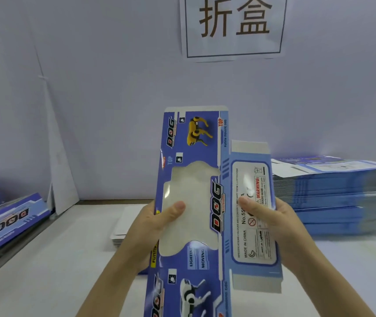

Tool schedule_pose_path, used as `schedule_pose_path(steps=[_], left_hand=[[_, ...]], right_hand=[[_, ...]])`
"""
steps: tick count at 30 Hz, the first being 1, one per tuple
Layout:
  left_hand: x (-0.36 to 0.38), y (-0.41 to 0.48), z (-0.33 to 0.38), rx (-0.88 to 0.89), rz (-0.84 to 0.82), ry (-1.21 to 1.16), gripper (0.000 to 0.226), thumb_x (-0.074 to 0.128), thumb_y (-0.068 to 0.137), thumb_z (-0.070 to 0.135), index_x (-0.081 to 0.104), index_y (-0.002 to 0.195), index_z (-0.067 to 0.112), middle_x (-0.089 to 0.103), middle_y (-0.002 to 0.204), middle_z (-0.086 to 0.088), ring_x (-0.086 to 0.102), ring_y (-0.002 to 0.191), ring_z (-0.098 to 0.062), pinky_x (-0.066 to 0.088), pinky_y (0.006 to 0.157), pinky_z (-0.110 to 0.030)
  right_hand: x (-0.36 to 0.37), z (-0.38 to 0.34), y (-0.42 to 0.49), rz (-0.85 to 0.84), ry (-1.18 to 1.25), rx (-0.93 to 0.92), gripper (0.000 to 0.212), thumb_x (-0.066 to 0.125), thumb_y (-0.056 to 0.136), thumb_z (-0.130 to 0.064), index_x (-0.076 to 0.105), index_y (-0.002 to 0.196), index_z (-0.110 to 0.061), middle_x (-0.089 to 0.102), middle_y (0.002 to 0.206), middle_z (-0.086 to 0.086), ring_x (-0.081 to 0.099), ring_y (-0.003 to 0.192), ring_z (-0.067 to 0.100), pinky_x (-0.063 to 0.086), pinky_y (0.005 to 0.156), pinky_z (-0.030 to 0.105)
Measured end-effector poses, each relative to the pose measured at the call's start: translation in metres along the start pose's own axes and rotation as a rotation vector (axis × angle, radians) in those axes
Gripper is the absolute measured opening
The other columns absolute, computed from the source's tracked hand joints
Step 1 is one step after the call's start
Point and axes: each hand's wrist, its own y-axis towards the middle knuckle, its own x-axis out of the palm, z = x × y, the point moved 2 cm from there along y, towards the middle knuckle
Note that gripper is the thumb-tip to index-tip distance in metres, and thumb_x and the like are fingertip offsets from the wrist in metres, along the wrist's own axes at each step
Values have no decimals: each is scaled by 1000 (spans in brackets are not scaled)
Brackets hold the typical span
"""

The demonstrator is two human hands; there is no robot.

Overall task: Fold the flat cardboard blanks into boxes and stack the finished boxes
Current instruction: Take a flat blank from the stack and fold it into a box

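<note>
The blank (205,138) is up off the counter (45,259), its long axis running twelve to six, with the yellow-dog end at twelve. It has blue print, a clear window mid-panel and a pale label panel angled out toward three. The left hand (157,223) and right hand (271,216) pinch its side edges, thumbs in front; the fingers behind are hidden. Its six o'clock end is cut off.
</note>
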Motion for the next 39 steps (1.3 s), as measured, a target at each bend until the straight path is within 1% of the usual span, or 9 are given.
schedule_pose_path(steps=[7, 9, 11, 16, 18, 23, 29, 33, 39], left_hand=[[-9, 3, -1, -55, 36, 56, 55, 67, 73, 46, 62, 114, 9, 73, 101, -16, 71, 87, -37, 59, 73, -40], [-18, 4, 0, -98, 49, 43, 59, 68, 72, 48, 65, 115, 8, 72, 105, -17, 70, 92, -39, 58, 81, -43], [-26, 4, 3, -158, 60, 49, 58, 68, 70, 48, 68, 113, 8, 73, 103, -17, 71, 89, -37, 60, 73, -37], [-31, -2, 7, -161, 88, -156, 39, 47, 97, 37, 69, 114, 10, 76, 83, 3, 67, 61, 3, 50, 53, -9], [-30, -7, 8, -63, 92, -199, 52, 53, 92, 43, 51, 135, 14, 72, 105, 6, 61, 61, 15, 45, 51, -4], [-19, -5, 19, -17, -74, -108, 53, 53, 79, 57, 69, 116, 23, 69, 104, -3, 67, 73, -20, 42, 40, -24], [7, -17, 27, 290, -48, 483, 80, 76, 45, 56, 33, 109, 78, 42, 122, 48, 42, 119, 17, 40, 82, 1], [17, -14, 24, 454, -73, 367, 91, 89, 61, 29, 28, 121, 57, 54, 130, 14, 57, 115, 0, 51, 78, -11], [15, -21, 31, 376, -147, 221, 83, 83, 55, 45, 41, 127, 39, 70, 110, 11, 71, 97, -16, 58, 69, -25]], right_hand=[[5, 2, 2, 33, -8, -33, 30, 66, 81, -36, 67, 105, -19, 77, 88, 6, 75, 71, 23, 56, 51, 26], [-2, 1, 4, 137, -134, -158, 25, 57, 96, -14, 59, 116, -29, 76, 93, -3, 74, 78, 14, 56, 53, 21], [-12, -2, 5, 144, -475, -352, 66, 46, 92, 13, 47, 128, -43, 66, 119, -16, 69, 99, 3, 57, 71, 20], [-14, 11, 8, -251, -1143, -538, 97, 76, 85, -22, 6, 144, -55, 3, 161, -21, 7, 148, -3, 26, 114, 23], [-10, 16, 8, -302, -1130, -613, 101, 77, 80, -35, 5, 147, -56, 3, 161, -24, 6, 148, -4, 24, 115, 25], [2, 12, 3, -124, -801, -590, 64, 71, 74, -56, 46, 131, -42, 54, 121, -33, 54, 107, -5, 48, 86, 27], [8, -5, -9, -183, -284, -470, 61, 77, 65, -32, 60, 118, -7, 74, 94, 5, 72, 88, 19, 56, 72, 23], [21, -19, -21, -281, -200, -552, 18, 68, 72, -27, 70, 89, -20, 72, 78, -2, 70, 74, 10, 53, 70, 15], [19, -30, -23, -197, -144, -553, 89, 66, 70, -38, 27, 150, -35, 59, 134, -3, 62, 118, 17, 54, 89, 27]])
